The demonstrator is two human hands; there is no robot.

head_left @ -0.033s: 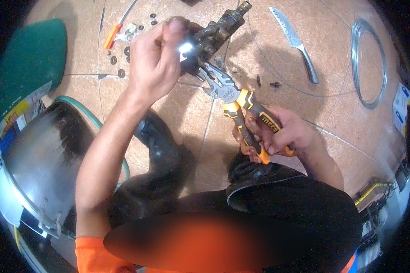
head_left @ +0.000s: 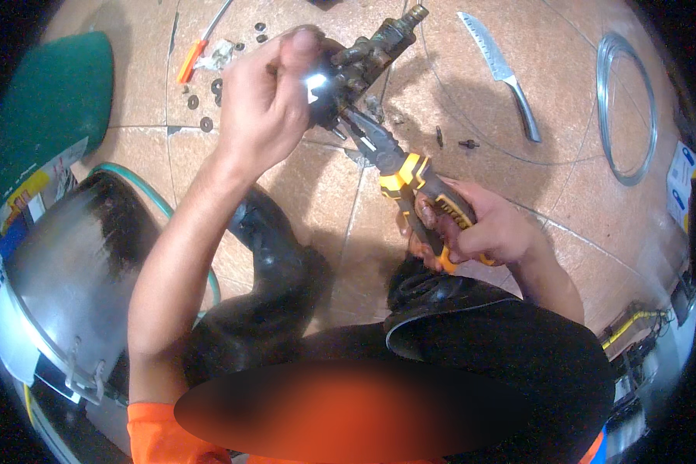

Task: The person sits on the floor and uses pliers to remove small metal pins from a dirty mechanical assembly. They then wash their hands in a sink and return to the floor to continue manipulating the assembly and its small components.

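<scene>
Apparently for steadiness, the left hand [head_left: 267, 104] clutches the fitting [head_left: 367, 60]. The right hand [head_left: 489, 229] wraps the pliers [head_left: 388, 157], seemingly for leverage.

The right hand [head_left: 483, 232] is gripping the pliers [head_left: 411, 172]. Above the pliers, the left hand [head_left: 267, 100] is holding a dark metal part [head_left: 374, 51]; the pliers' nose is pointing toward it. Right of the pliers, a knife [head_left: 509, 80] and a wire coil [head_left: 653, 116] are lying; left, washers [head_left: 193, 101] and a screwdriver [head_left: 191, 63].
</scene>
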